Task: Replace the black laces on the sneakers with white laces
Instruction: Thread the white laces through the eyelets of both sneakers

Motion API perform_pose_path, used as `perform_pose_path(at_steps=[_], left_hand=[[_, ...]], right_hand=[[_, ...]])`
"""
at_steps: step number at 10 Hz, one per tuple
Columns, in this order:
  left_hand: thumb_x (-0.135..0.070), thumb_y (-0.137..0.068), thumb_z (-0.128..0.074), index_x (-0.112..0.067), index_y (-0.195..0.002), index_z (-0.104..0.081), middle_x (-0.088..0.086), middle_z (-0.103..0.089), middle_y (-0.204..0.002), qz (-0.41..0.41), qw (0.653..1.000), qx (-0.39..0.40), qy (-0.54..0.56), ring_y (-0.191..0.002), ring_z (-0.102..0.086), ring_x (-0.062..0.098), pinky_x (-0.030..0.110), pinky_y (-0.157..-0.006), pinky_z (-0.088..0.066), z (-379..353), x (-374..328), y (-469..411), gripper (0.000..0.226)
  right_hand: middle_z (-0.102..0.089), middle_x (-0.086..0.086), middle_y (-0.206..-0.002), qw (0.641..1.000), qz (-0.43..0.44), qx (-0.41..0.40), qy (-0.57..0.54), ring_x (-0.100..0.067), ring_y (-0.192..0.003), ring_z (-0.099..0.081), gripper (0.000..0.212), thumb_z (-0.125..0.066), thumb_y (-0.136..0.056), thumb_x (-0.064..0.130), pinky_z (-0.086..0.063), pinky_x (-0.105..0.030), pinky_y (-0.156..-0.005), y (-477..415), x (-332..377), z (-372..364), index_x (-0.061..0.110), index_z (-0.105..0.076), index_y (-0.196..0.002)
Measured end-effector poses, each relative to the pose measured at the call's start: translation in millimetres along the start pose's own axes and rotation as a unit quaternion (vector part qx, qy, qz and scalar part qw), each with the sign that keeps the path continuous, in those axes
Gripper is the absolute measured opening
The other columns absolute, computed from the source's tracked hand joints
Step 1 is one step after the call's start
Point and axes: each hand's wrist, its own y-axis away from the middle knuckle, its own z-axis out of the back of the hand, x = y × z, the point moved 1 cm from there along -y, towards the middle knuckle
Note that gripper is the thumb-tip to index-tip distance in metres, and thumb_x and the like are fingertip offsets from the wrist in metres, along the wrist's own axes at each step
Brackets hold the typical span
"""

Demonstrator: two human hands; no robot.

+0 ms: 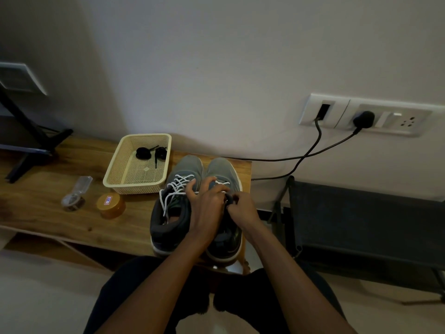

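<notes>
Two grey sneakers stand side by side at the right end of a wooden table [48, 213], toes toward the wall. The left sneaker [178, 169] is threaded with a white lace [177, 186] that sits loose, its ends trailing down over the open collar. The right sneaker [222, 168] shows a white lace [222, 183] crossing its lowest eyelets, just beyond the fingers; the rest of its lacing is hidden under both hands.

The left hand [207, 206] lies over the tongue of the right sneaker with fingers and thumb curled, gripping the shoe; one white strand runs in from the left to its thumb, but whether it is pinched cannot be told. The right hand [243, 206] is just beside it, touching it, fingers curled and pinching a dark edge of the same shoe near the upper eyelets.

Behind the left sneaker, touching or almost touching it, sits a cream mesh basket [113, 165] holding the coiled black laces [143, 153] at its far end. Left of the basket lie a clear plastic wrapper [77, 194] and a round amber jar [110, 204] with a small label on its lid. A black plug [364, 119] sits in the wall socket panel [397, 116] on the right.
</notes>
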Motion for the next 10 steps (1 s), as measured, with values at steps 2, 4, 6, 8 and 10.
perform_pose_path(at_steps=[2,4,6,8,10], left_hand=[[-0.006,-0.09,-0.052,-0.023,-0.113,-0.066,-0.006,-0.057,-0.13,-0.017,0.998,0.028,-0.047,-0.129,-0.04,0.018,0.046,-0.107,-0.002,11,-8,0,0.032],[-0.017,-0.089,-0.058,-0.028,-0.1,-0.069,-0.01,-0.059,-0.124,-0.012,1.0,-0.006,-0.028,-0.127,-0.037,0.015,0.044,-0.106,-0.005,5,-4,2,0.019],[-0.037,-0.091,-0.055,-0.031,-0.1,-0.07,-0.012,-0.029,-0.152,0.044,0.997,0.003,-0.064,-0.144,-0.004,0.02,0.047,-0.106,0.005,10,-10,3,0.019],[-0.032,-0.085,-0.064,-0.028,-0.09,-0.073,-0.01,-0.041,-0.146,0.046,0.997,-0.016,-0.054,-0.143,-0.014,0.022,0.048,-0.106,0.003,10,-4,3,0.011],[-0.017,-0.071,-0.077,-0.025,-0.069,-0.069,-0.005,-0.062,-0.119,0.024,0.996,-0.085,0.006,-0.122,-0.03,0.019,0.046,-0.1,-0.011,-4,-2,1,0.011]], right_hand=[[-0.054,-0.016,-0.079,1.0,-0.014,0.012,-0.024,-0.031,-0.08,-0.054,0.015,-0.048,-0.078,-0.008,-0.045,-0.041,-0.071,1,-1,-1,0.004,-0.055,-0.078],[-0.063,-0.02,-0.089,0.999,-0.016,0.019,-0.032,-0.028,-0.088,-0.06,0.018,-0.05,-0.082,-0.006,-0.051,-0.044,-0.083,-3,-2,5,-0.004,-0.065,-0.092],[-0.058,0.003,-0.077,0.997,-0.017,0.026,-0.077,-0.006,-0.068,-0.05,0.013,-0.057,-0.088,0.005,-0.043,-0.017,-0.06,-11,-1,20,0.008,-0.067,-0.094],[-0.061,-0.004,-0.074,0.995,-0.017,0.009,-0.101,-0.011,-0.064,-0.055,0.016,-0.053,-0.09,0.001,-0.045,-0.018,-0.056,-19,-3,23,0.008,-0.065,-0.082],[-0.06,-0.002,-0.073,0.997,0.019,0.0,-0.068,-0.012,-0.066,-0.057,0.025,-0.056,-0.086,-0.006,-0.047,-0.02,-0.058,-26,-8,19,0.013,-0.06,-0.071]])
